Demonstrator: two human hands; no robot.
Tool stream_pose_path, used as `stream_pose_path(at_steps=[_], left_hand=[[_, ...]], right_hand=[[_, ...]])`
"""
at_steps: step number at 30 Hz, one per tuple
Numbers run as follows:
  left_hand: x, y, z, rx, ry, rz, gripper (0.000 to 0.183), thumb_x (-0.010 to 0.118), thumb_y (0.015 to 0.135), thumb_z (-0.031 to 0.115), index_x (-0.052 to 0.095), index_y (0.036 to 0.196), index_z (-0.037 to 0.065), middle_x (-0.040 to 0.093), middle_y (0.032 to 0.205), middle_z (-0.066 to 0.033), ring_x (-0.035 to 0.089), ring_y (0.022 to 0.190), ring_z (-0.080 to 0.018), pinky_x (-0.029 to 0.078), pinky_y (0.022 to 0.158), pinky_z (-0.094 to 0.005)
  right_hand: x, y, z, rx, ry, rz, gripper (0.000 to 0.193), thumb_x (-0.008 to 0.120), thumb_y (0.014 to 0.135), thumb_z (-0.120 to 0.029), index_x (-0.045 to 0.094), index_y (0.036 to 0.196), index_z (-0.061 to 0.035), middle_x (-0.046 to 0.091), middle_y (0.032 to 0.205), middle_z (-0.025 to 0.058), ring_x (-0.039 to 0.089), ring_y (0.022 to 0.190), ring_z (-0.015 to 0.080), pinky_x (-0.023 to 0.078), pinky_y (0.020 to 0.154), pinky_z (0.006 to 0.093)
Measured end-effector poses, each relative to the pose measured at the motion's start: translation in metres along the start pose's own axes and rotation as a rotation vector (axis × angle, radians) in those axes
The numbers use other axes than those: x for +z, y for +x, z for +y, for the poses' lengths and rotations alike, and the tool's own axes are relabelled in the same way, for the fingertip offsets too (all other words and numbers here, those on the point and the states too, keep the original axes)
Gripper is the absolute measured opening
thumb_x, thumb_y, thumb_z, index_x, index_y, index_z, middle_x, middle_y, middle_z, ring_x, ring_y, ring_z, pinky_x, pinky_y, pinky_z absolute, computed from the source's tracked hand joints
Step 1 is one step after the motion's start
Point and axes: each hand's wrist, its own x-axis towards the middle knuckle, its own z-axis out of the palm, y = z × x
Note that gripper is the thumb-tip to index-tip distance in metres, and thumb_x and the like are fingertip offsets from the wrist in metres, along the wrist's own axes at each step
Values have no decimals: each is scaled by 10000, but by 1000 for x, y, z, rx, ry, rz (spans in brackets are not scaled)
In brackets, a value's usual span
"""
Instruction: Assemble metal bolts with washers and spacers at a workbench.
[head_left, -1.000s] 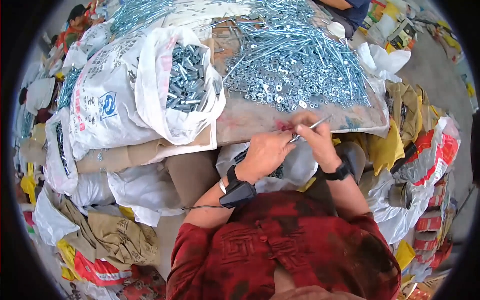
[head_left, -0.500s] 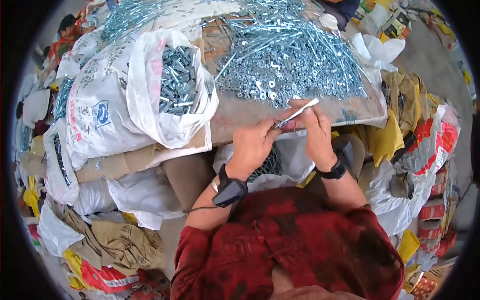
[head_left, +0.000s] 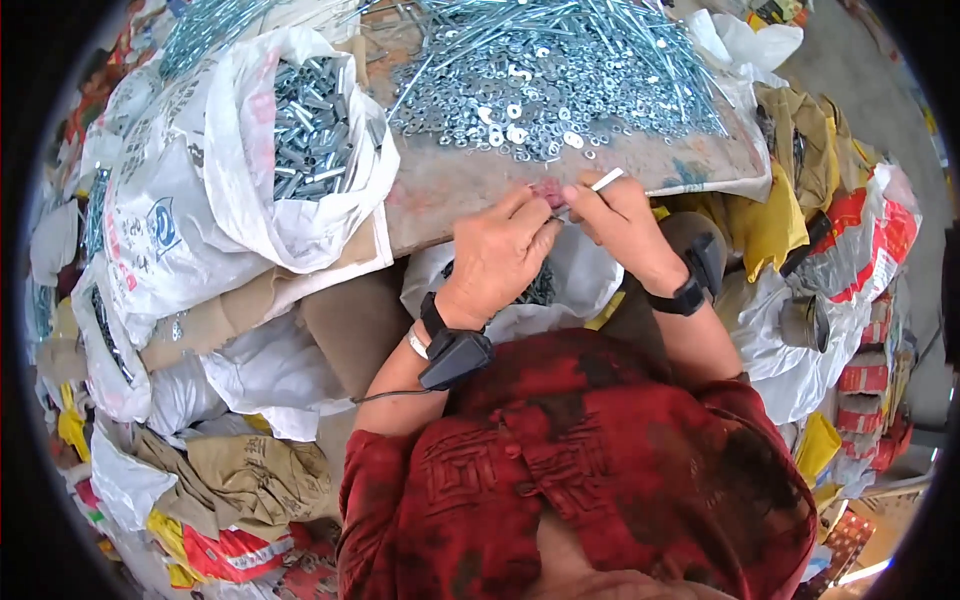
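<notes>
My left hand (head_left: 497, 250) is closed at the table's front edge, thumb and fingers pinching a small metal fastener (head_left: 561, 212) that is mostly covered by the fingertips. My right hand (head_left: 628, 235) is right beside it, also closed. A flat white strip (head_left: 607, 180) sticks up out of the right fingers, and their tips meet the fastener from the right. Just beyond both hands lies a wide heap of washers and nuts (head_left: 515, 110), with long threaded rods (head_left: 610, 45) piled behind and over it.
A white woven sack (head_left: 190, 190) full of metal sleeves (head_left: 312, 135) stands left on the table (head_left: 430, 195). Under my hands hangs an open white bag (head_left: 585, 275) with metal parts. Yellow bags (head_left: 765, 230) and a metal tin (head_left: 803, 323) are at the right.
My hands have drawn closer together, and the fingers now cover most of the fastener that showed before. Less of the white strip sticks out. The whole view has shifted a little.
</notes>
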Motion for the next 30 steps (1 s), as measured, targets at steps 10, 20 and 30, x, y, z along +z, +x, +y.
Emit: stream_pose_path(at_steps=[10,20,30], left_hand=[[-36,21,-28,-377,-72,-76,116,642,870,129,644,886,14,635,774,-120,600,645,-252,468,631,-393],[-60,122,-121,-450,890,-133,177,561,793,108,720,817,34,713,846,-187,715,794,-339,559,673,-460],[-48,119,-72,-302,852,52,132,561,869,164,616,867,44,670,764,-161,683,713,-336,525,586,-475]], right_hand=[[-19,8,-4,-48,-267,-399,211,659,936,-188,559,938,-2,542,682,4,516,605,75,431,556,249],[-18,-6,13,-72,-268,-128,209,685,894,-188,611,977,-11,633,748,138,609,637,227,472,600,325],[-43,-11,25,38,54,50,179,629,941,-142,595,1045,0,591,709,14,544,591,77,430,532,236]])
